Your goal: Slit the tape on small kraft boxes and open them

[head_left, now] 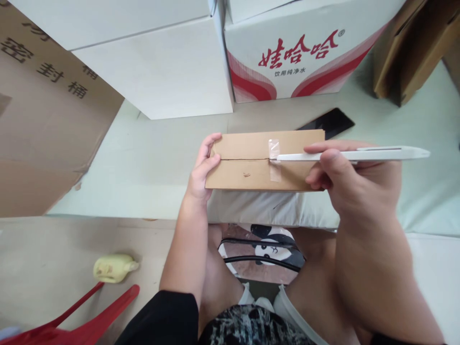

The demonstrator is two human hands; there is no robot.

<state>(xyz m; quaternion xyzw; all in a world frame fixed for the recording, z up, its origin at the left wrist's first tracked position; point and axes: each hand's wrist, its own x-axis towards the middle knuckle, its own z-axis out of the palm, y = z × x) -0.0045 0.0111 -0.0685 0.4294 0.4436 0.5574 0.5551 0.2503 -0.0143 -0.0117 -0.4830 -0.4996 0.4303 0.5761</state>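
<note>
A small brown cardboard box [244,147] is held up in front of me, its seam running lengthwise along the face. A strip of clear tape [275,173] crosses that seam, and a small torn mark shows to the left of it. Wrapped round the box's left end is my left hand [204,168], thumb on the face. My right hand [345,175] grips a white pen [381,154], whose dark tip touches the tape at the seam. Some right fingers also rest against the box's right end.
A black phone [332,123] lies behind the box on the pale green surface [172,158]. Large white boxes [158,72], a red-and-white carton [309,57] and brown cardboard [417,52] stand at the back. On the floor lies a yellow bottle [114,268] near a red plastic object [97,318].
</note>
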